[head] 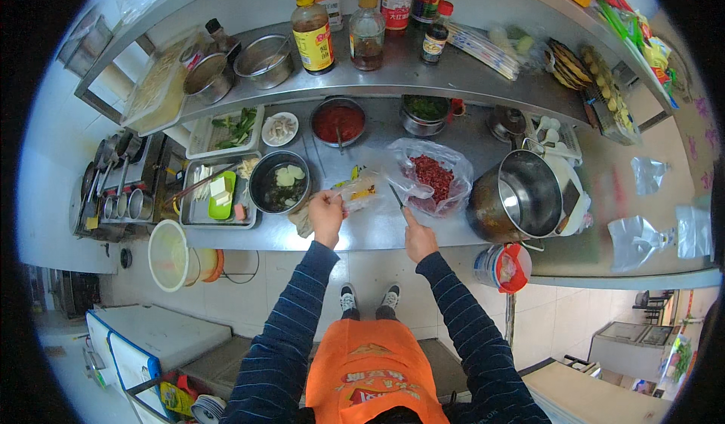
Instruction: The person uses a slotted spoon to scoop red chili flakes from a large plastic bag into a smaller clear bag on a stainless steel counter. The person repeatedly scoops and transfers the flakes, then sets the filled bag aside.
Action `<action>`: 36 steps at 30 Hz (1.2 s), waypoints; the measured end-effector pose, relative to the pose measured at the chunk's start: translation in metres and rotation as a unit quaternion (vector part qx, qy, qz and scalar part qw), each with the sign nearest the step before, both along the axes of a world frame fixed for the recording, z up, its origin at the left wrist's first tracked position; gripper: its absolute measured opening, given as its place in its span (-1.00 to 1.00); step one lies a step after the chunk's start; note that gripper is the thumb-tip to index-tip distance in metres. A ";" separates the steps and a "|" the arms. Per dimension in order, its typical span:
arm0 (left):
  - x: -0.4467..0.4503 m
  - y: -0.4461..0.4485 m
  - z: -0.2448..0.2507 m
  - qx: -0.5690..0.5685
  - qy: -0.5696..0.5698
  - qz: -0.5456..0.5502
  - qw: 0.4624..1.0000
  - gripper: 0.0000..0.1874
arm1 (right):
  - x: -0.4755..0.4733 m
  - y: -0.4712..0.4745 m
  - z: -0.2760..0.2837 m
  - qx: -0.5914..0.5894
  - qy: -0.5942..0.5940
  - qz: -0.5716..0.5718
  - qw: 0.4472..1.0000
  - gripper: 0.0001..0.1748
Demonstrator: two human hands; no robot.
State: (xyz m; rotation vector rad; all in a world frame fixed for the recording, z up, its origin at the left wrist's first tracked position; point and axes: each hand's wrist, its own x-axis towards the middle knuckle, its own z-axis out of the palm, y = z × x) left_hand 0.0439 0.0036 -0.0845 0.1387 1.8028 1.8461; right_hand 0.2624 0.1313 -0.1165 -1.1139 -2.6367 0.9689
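Observation:
My left hand (327,218) pinches the near end of a clear plastic bag (359,193) with yellow print, over the steel worktop (374,228). What the bag holds is hard to make out. In my right hand (420,238) is a slim knife (397,197), its narrow blade tilted up and away to the left. Just beyond the blade lies an open clear bag of dark red chopped food (433,177). A brownish cloth (303,220) sits partly behind my left hand. To its left stands a metal pot (280,201) with pale slices in dark liquid.
A steel tray (195,220) holds a green dish (220,211) with white blocks. A pot of red sauce (338,122) stands at the back, below a shelf (362,81) of bottles. A tall stockpot (487,209) is on the right. Buckets (169,257) stand below the front edge.

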 end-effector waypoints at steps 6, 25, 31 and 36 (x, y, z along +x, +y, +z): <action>-0.020 0.039 0.045 0.008 0.078 -0.069 0.995 -0.89 | 0.008 -0.019 -0.005 -0.030 0.050 -0.005 0.998 -0.41; 0.061 0.037 -0.013 -0.075 0.496 -0.234 0.833 -0.49 | 0.024 -0.068 -0.034 -0.687 0.182 -0.281 0.645 -0.39; 0.003 -0.005 -0.042 -0.290 0.416 -0.106 0.855 -0.57 | 0.022 -0.066 -0.034 -0.706 0.189 -0.282 0.622 -0.40; -0.032 0.006 -0.048 -0.270 0.312 -0.204 0.888 -0.64 | 0.022 -0.061 -0.030 -0.699 0.160 -0.273 0.641 -0.42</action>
